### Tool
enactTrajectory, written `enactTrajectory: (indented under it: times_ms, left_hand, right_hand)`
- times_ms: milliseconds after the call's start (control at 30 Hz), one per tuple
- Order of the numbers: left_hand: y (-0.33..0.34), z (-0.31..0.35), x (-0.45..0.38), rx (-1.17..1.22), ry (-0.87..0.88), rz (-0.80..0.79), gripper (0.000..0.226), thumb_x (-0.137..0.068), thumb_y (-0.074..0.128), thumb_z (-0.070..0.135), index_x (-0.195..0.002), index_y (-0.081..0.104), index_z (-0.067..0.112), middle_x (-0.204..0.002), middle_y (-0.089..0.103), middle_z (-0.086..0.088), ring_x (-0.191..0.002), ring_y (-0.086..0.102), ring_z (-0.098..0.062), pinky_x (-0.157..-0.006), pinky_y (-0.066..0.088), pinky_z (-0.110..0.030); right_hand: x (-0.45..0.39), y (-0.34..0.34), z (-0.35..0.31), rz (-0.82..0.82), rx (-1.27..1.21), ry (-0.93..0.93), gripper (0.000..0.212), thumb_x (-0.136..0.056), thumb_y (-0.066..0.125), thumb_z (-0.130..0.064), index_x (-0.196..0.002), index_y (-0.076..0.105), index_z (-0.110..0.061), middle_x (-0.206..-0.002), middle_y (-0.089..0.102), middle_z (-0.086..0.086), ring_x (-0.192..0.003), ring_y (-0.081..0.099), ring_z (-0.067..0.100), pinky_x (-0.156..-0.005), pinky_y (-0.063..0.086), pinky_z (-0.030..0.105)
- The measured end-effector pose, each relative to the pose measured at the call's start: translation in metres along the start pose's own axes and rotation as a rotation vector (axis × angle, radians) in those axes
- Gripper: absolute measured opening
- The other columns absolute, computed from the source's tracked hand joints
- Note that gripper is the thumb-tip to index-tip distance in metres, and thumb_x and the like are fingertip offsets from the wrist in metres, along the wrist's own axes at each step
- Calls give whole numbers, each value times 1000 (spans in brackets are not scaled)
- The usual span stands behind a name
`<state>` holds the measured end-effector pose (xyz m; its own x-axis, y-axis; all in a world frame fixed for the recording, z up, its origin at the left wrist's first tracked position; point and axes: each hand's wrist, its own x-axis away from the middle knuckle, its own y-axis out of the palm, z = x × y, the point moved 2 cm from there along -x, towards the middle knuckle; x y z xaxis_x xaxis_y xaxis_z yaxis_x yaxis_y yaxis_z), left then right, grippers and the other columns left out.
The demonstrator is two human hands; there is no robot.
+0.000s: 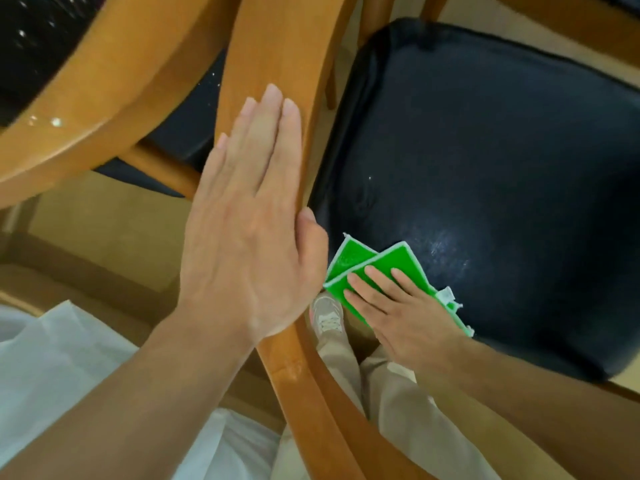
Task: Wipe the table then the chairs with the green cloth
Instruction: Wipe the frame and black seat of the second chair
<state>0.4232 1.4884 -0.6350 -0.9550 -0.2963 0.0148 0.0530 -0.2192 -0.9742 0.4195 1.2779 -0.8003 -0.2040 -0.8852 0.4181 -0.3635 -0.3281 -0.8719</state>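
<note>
The black chair seat fills the view from 12 to 4 o'clock, its wooden backrest running as a long curved rail from 12 down to 6 across the middle. The table with its dark top shows only as a slice at 10 o'clock, cut off by the frame edge, so how much of it has been wiped cannot be judged. The left hand lies flat on the backrest, fingers straight and together, thumb hooked over the rail's right edge. The right hand, at about 5 o'clock from centre, presses the folded green cloth onto the seat's near left corner with fingers straight and slightly spread. The cloth's long axis runs from 10 to 4 o'clock, mostly under the palm, with two corners poking out towards 11. Unwiped seat seems to lie towards 1 to 3 o'clock from the fingertips, so the stroke probably goes that way. Pale smears on the seat could be damp or glare; I cannot tell
</note>
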Motion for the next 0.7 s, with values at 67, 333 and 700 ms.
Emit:
enactTrajectory:
  times_ms: [67, 333, 700]
  left_hand:
    - [0, 0, 0, 7, 10, 8, 71, -86, 51, 21, -149, 24, 2, -156, 23, -15, -145, 15, -24, -117, 3, -27]
    - [0, -1, -2, 29, 42, 14, 70, -83, 50, 16, -147, 27, -2, -155, 25, -18, -144, 17, -26, -118, 10, -33]
    - [1, -2, -4, 24, 24, -9, 71, -83, 49, 21, -148, 26, 3, -156, 24, -13, -146, 14, -20, -119, 12, -33]
  right_hand:
    - [-9, -1, 12, 26, 42, -89, 61, -85, 48, -34, -144, 43, -20, -151, 40, 0, -140, 36, 23, -111, 27, 49]
    - [-125, -68, 84, 284, -67, 320, 55, -99, 22, -35, -153, 22, -20, -161, 18, 2, -148, 11, 24, -116, 6, 47]
    - [-138, -64, 38, 228, -108, 333, 60, -98, 34, -34, -154, 19, -20, -163, 7, 0, -149, -3, 24, -114, -12, 47]
